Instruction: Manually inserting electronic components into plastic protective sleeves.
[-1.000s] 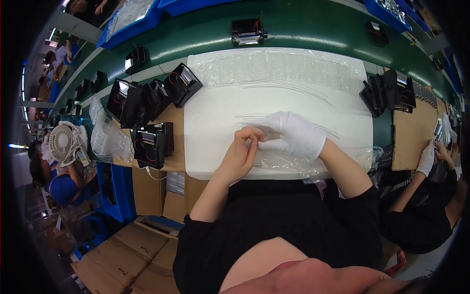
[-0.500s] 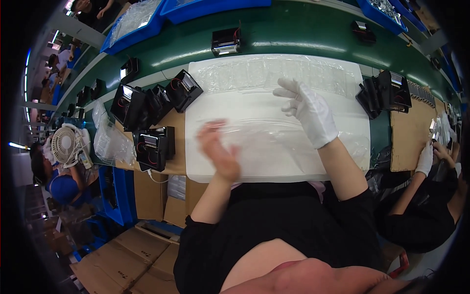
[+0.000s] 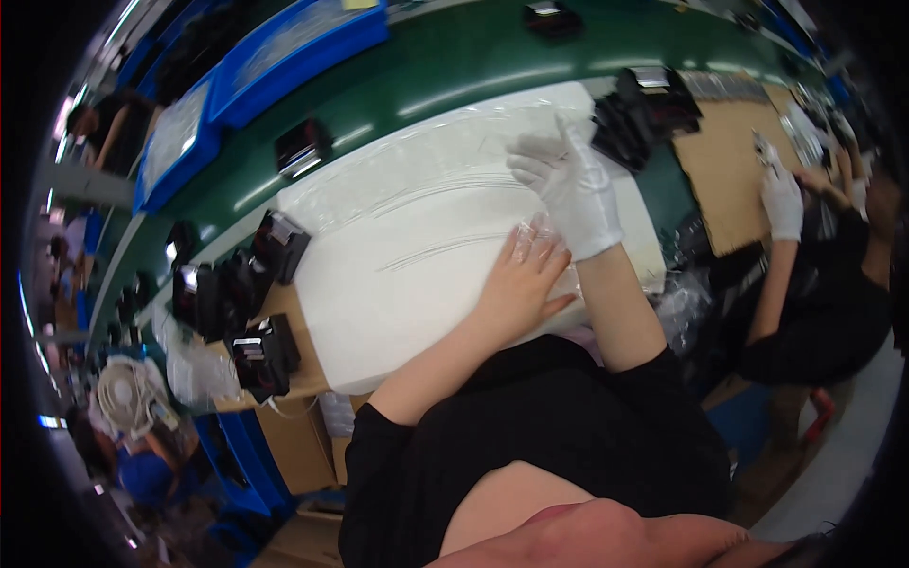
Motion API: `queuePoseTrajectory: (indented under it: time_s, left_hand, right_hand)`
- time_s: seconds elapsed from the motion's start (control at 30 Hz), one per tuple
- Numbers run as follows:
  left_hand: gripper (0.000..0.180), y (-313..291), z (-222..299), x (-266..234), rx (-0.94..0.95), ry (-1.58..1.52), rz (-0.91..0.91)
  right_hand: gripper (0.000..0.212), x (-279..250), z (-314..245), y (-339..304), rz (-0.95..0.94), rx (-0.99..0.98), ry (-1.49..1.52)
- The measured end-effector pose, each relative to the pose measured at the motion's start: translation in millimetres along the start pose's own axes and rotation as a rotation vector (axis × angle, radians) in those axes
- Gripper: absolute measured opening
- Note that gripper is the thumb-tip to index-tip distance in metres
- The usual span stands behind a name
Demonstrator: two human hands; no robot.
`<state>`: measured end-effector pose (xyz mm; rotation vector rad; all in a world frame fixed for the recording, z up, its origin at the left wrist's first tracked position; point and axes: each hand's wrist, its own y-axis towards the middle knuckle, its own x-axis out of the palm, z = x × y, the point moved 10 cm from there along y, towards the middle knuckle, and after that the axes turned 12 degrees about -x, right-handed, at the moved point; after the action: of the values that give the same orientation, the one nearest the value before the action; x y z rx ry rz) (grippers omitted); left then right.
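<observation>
My left hand [image 3: 519, 289] is bare and rests palm down at the right part of a white sheet [image 3: 369, 322] on the bench. Its fingers are spread, and clear, shiny film [image 3: 536, 239] shows around the fingertips. My right hand [image 3: 575, 189], in a white glove, is raised just beyond it with the fingers apart and nothing in them. A wrinkled clear plastic strip [image 3: 350, 194] runs along the sheet's far edge. Thin curved lines cross the sheet's middle.
Black box-shaped units [image 3: 213, 295] crowd the left, with another black unit [image 3: 303, 149] beyond the sheet and more black units [image 3: 649, 109] at the right. Blue bins [image 3: 294, 62] stand at the back. A co-worker's gloved hand [image 3: 782, 201] is by a cardboard sheet [image 3: 715, 180].
The whole view has turned, shifting the bench in the picture. My left hand has moved right and come down beside my right wrist. My right hand remains raised with its fingers apart.
</observation>
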<state>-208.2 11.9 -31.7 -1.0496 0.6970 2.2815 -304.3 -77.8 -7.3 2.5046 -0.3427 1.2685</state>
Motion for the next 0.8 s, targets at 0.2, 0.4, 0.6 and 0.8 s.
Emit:
queuePoseTrajectory:
  time_s: [0.2, 0.4, 0.6, 0.8]
  left_hand:
    - [0.027, 24, 35, 18, 0.133, 0.169, 0.010]
    - [0.015, 43, 179, 57, 0.721, -0.104, 0.138]
    - [0.017, 22, 239, 246, 0.871, 0.288, -0.364]
    - [0.028, 13, 199, 170, 0.699, 0.148, -1.055]
  right_hand:
    - [0.061, -5, -123, -64, 0.145, 0.017, -0.812]
    - [0.062, -54, -253, -172, 0.347, -0.274, -0.874]
    - [0.024, -61, -274, -220, 0.390, -0.397, -0.958]
    - [0.020, -84, -251, -199, 0.443, -0.355, -0.772]
